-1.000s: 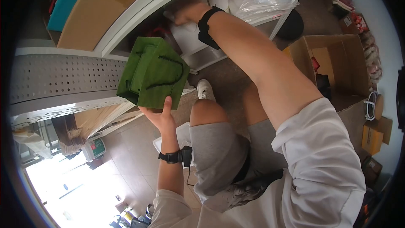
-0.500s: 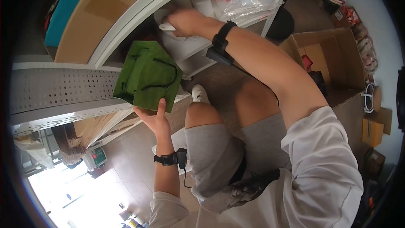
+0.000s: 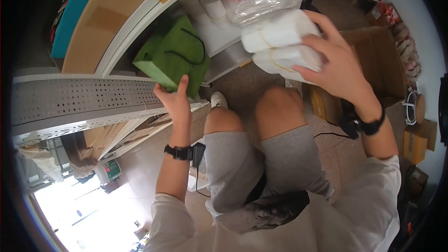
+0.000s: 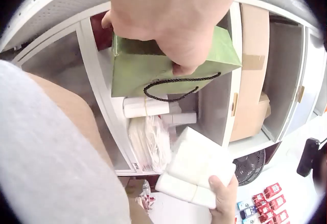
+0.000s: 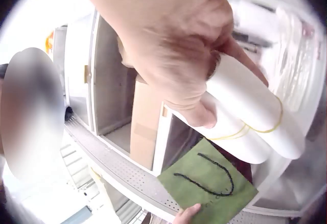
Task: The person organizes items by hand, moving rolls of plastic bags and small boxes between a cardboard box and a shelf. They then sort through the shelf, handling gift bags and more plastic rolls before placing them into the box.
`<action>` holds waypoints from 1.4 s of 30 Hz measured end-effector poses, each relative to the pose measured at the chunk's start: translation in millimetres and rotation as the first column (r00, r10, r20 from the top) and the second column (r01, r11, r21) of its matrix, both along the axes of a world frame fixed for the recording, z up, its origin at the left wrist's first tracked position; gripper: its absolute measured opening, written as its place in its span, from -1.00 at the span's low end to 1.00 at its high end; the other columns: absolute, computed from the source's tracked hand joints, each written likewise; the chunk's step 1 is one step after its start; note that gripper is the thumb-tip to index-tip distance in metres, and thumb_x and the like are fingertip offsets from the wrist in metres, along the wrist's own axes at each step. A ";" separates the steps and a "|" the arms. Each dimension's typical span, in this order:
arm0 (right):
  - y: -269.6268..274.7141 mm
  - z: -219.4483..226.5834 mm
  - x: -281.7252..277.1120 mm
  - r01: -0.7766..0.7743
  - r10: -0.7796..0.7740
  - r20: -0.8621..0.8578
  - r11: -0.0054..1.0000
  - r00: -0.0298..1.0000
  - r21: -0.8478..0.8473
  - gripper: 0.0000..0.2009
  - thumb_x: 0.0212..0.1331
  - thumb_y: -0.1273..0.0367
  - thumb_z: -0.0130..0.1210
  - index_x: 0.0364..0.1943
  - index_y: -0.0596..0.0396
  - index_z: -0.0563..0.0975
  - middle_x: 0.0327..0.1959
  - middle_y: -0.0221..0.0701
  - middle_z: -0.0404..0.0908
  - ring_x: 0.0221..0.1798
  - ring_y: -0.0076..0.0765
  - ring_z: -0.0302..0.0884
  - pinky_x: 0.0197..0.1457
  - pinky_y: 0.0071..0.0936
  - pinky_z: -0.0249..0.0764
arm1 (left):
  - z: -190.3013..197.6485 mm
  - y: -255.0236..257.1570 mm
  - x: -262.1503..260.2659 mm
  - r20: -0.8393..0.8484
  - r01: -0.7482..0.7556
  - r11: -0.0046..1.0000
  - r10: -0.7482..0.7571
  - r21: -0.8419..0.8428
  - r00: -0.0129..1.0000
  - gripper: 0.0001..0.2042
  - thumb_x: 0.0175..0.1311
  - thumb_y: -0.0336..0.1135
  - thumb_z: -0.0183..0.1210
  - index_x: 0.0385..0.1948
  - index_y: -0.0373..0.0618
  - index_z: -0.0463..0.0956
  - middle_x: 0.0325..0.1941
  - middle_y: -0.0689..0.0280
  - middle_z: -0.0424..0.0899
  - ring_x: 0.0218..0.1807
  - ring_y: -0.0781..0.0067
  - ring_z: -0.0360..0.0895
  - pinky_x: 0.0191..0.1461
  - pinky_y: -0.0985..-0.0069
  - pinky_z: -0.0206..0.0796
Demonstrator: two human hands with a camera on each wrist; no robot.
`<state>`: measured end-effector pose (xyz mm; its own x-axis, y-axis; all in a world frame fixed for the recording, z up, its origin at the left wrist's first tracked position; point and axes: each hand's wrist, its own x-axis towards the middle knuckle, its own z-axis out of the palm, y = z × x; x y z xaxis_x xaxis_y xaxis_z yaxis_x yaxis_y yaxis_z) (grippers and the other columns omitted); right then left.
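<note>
A green paper gift bag (image 3: 175, 51) with black cord handles tilts at the mouth of the open cabinet. My left hand (image 3: 176, 100) grips its lower edge, the thumb lying on the front face and the other fingers behind it. To the right, in front of the cabinet, my right hand (image 3: 338, 63) holds two white rolls (image 3: 275, 35) side by side. A thin yellow band goes round each roll. In the right wrist view, the thumb and fingers clasp the near ends of the white rolls (image 5: 245, 106), with the gift bag (image 5: 209, 183) beyond them.
Clear plastic packs (image 3: 261, 0) and another white roll (image 3: 213, 7) lie on the cabinet shelf. An open cardboard box (image 3: 378, 65) stands on the floor at right. A perforated metal panel (image 3: 84, 93) runs along the left. The left wrist view has a black fan (image 4: 250, 165).
My right hand has come out of the cabinet with the white rolls and swung right. The gift bag in my left hand has moved up and deeper toward the shelf, tilting more.
</note>
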<state>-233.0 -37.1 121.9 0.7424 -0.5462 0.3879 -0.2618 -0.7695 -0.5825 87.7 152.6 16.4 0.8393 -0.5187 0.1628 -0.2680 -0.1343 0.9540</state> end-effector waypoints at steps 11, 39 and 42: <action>39.1 5.5 -120.3 0.222 -0.225 0.031 0.972 0.974 0.075 -0.69 -0.24 0.54 0.38 -0.30 0.23 0.58 0.33 -0.02 0.27 0.12 -0.11 0.54 -0.01 -0.35 0.56 | -52.2 -95.7 15.7 0.230 -0.309 0.939 0.270 0.150 0.935 -0.09 0.07 -0.03 0.43 0.12 -0.55 -0.04 0.17 -0.17 0.20 0.17 -0.05 0.34 0.27 0.28 0.27; 90.5 -11.1 -152.8 -0.092 -0.053 0.223 0.801 0.973 0.591 -0.58 -0.35 0.32 0.55 -0.29 0.14 0.67 0.31 -0.04 0.27 0.31 0.05 0.31 0.35 -0.14 0.19 | 94.7 -22.4 -132.0 -0.714 0.958 0.276 -0.686 -0.077 0.140 0.09 -0.07 0.31 0.39 0.40 -0.21 0.04 0.42 0.18 0.21 0.45 0.29 0.16 0.36 0.30 0.13; 113.0 -17.4 -150.5 -0.104 -0.050 0.188 0.685 0.981 0.721 -0.58 -0.27 0.35 0.54 -0.22 0.13 0.67 0.31 -0.08 0.28 0.29 -0.03 0.33 0.32 -0.25 0.24 | 90.2 5.3 -149.8 -0.799 0.959 0.121 -0.586 -0.254 -0.138 0.19 -0.23 0.28 0.50 0.40 -0.26 0.03 0.43 0.22 0.19 0.47 0.39 0.11 0.48 0.32 -0.03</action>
<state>-383.5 75.9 104.5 0.7208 -0.6931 0.0044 -0.0808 -0.0903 -0.9926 -62.1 157.9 106.6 -0.5732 -0.6850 -0.4497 0.1426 -0.6238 0.7684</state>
